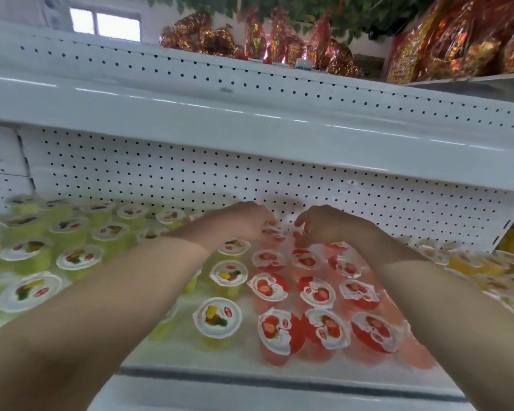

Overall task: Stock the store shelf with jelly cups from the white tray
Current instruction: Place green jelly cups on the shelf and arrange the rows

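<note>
Forearms (116, 292) reach from shelf (250, 369) front edge to rear, near pegboard back (161, 173). Left grip (244, 222) curled, pinching red jelly cup (272, 231) in back row. Right grip (330, 228) curled over next red cup (298, 235); hold blurred, cannot tell. Yellow cups (217, 320) left of red rows (318, 292); green cups (77, 258) toward left end.

No text readable, red oval logos on lids of the jelly cups (217, 317) too blurred; print on far red-gold packets (457, 46) illegible
</note>
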`<state>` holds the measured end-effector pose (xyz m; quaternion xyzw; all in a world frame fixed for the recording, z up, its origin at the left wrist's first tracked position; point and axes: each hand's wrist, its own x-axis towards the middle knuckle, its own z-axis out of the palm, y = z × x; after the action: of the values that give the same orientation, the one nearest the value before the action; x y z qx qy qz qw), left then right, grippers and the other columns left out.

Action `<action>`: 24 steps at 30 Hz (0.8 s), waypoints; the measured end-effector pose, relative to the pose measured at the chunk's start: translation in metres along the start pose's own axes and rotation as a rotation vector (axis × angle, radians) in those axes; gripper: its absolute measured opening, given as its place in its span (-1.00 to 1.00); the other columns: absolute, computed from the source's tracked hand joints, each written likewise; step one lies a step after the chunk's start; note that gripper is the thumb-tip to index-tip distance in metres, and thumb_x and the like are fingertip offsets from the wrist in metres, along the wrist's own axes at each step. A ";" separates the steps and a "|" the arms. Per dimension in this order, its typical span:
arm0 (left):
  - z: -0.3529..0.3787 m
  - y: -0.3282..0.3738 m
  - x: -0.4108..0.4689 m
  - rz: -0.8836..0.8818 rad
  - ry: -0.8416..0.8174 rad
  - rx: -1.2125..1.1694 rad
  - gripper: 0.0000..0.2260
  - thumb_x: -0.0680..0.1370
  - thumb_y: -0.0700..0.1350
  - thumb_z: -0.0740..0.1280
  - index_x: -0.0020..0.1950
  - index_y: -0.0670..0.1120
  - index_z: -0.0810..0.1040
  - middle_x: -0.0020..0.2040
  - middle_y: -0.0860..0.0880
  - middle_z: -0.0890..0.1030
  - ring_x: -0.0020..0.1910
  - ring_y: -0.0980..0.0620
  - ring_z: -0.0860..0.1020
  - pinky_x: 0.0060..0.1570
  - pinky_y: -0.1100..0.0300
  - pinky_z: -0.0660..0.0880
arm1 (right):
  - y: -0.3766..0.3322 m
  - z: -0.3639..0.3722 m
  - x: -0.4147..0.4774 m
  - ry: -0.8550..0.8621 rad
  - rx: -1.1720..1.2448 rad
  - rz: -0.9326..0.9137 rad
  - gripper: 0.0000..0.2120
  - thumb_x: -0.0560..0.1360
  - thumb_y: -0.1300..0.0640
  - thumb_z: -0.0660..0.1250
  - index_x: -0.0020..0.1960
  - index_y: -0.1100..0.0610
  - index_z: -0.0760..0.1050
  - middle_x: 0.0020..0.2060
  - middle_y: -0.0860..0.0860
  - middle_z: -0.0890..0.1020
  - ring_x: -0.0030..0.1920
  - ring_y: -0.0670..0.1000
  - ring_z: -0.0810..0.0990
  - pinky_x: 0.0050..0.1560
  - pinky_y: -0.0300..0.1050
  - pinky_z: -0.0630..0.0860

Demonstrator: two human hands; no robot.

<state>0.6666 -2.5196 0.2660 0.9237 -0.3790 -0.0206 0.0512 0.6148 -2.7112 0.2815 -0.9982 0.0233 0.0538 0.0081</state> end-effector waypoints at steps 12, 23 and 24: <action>0.004 -0.012 0.018 -0.040 0.015 -0.061 -0.59 0.43 0.21 0.44 0.18 0.02 0.58 -0.02 0.14 0.59 -0.05 0.06 0.54 -0.09 0.14 0.43 | -0.001 0.007 0.010 0.061 0.000 -0.091 -0.43 0.44 -0.12 0.47 0.34 0.11 0.45 0.14 0.03 0.58 0.11 0.09 0.54 0.18 0.04 0.47; 0.006 -0.016 0.012 -0.039 0.049 -0.011 -0.45 0.46 0.22 0.41 0.39 0.04 0.46 0.31 -0.02 0.54 0.28 -0.05 0.49 0.27 0.05 0.42 | -0.009 0.008 0.001 0.088 0.081 -0.001 -0.34 0.44 -0.19 0.45 0.43 0.07 0.37 0.26 0.02 0.54 0.25 0.11 0.50 0.27 0.07 0.41; 0.004 -0.015 0.007 -0.016 0.080 -0.009 -0.43 0.50 0.19 0.38 0.45 0.02 0.40 0.37 -0.03 0.48 0.33 -0.06 0.44 0.30 0.08 0.38 | -0.008 0.009 -0.002 0.110 0.101 0.008 -0.37 0.45 -0.19 0.43 0.42 0.05 0.38 0.25 0.02 0.55 0.27 0.11 0.49 0.27 0.08 0.40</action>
<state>0.6815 -2.5145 0.2609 0.9266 -0.3691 0.0140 0.0702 0.6119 -2.7027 0.2733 -0.9979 0.0302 -0.0025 0.0571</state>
